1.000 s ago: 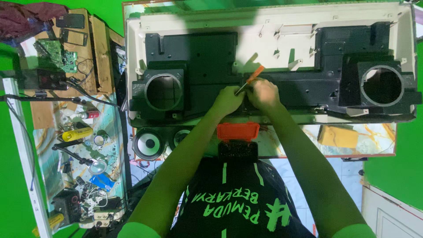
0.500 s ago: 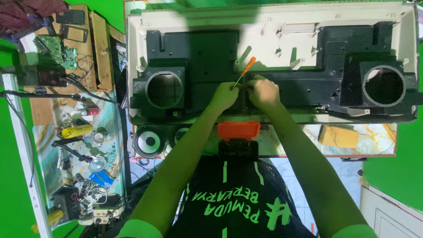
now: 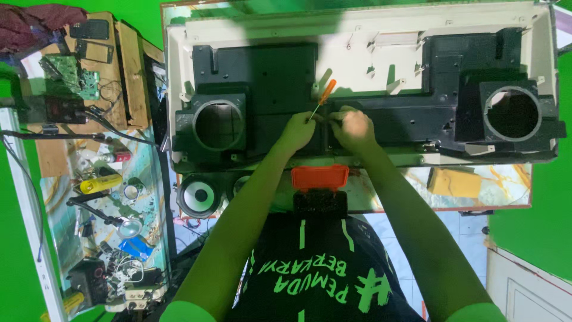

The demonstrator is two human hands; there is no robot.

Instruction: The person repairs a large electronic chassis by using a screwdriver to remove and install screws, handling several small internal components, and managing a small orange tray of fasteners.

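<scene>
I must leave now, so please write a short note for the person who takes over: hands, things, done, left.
Left hand: holds the orange-handled screwdriver, tip at the middle of the black speaker frame.
Right hand: rests on the frame beside that tip; its grip is hidden.
Frame lies inside the white back cover; both round openings are empty.
One loose speaker lies under the cover's edge.
Whether the screw is out cannot be seen.

A marbled table top (image 3: 506, 179) is covered by a large cream panel (image 3: 357, 36) fitted with black speaker housings (image 3: 256, 77), a yellow sponge (image 3: 456, 182) is laid near its edge, and a side bench (image 3: 65, 197) is strewn with tools and circuit boards (image 3: 74, 74)
</scene>
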